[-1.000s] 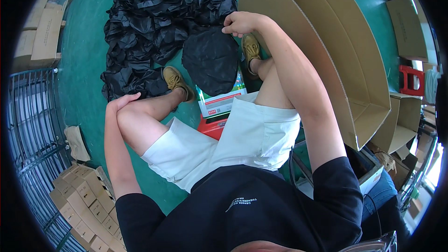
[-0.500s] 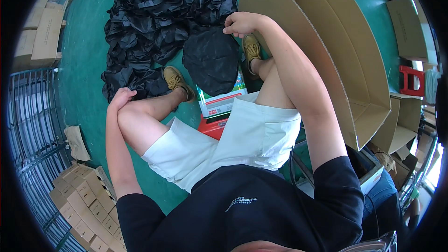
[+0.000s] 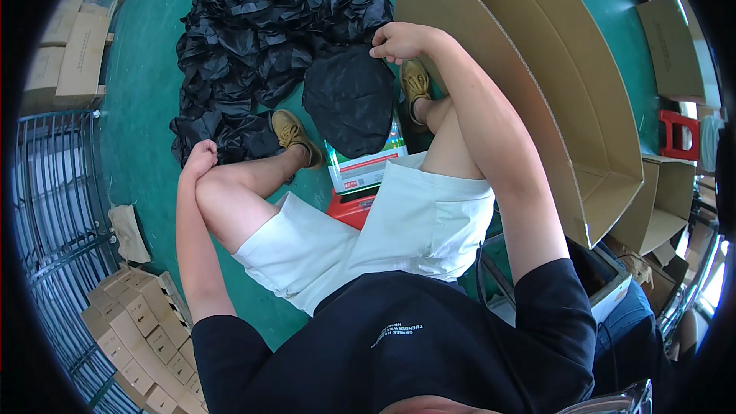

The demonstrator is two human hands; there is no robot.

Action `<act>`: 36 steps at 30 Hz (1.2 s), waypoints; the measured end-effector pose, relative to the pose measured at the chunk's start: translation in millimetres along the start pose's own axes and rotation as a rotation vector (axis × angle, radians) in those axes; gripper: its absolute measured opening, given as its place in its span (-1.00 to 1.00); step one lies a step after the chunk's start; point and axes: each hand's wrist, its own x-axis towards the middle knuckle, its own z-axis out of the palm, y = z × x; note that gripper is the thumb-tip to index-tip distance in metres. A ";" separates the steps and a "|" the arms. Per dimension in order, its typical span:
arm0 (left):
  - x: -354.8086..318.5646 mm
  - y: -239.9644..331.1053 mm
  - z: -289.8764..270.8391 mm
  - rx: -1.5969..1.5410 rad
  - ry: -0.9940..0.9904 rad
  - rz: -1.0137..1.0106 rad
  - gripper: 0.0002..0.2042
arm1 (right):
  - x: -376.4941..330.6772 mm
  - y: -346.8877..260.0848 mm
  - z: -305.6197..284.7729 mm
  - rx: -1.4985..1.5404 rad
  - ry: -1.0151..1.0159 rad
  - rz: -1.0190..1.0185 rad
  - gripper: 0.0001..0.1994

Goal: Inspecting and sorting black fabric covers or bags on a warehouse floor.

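Upper centre of the frame: the right hand (image 3: 399,40), fingers curled, pinches the top edge of a black bag (image 3: 349,100) lying over a box. The left hand (image 3: 201,159), loosely closed, touches the black bag pile (image 3: 261,38) at centre left.

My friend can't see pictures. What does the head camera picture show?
A seated person in white shorts looks down at their legs: the right hand touches a dark round bundle lying over a box between their feet, and the left hand rests at the left knee. A heap of black bags covers the green floor, beside a big open cardboard box.
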 end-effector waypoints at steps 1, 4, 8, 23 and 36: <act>0.0 0.8 0.2 0.021 -0.001 0.000 -0.78 | -0.7 0.1 -0.5 0.000 0.002 0.001 -0.56; 3.2 4.9 0.3 0.030 -0.022 -0.035 -0.81 | -1.6 2.9 -1.9 0.010 0.000 -0.002 -0.57; 8.2 12.5 2.2 -0.064 -0.097 -0.138 -0.85 | 0.3 7.9 -2.5 0.029 0.007 -0.003 -0.58; 7.3 5.1 4.2 0.003 -0.132 -0.155 -0.95 | 5.3 0.9 -5.8 0.043 -0.047 0.020 -0.55; 14.0 32.4 18.6 0.034 -0.184 -0.181 -0.92 | 0.3 -1.4 -3.5 0.027 -0.035 0.047 -0.54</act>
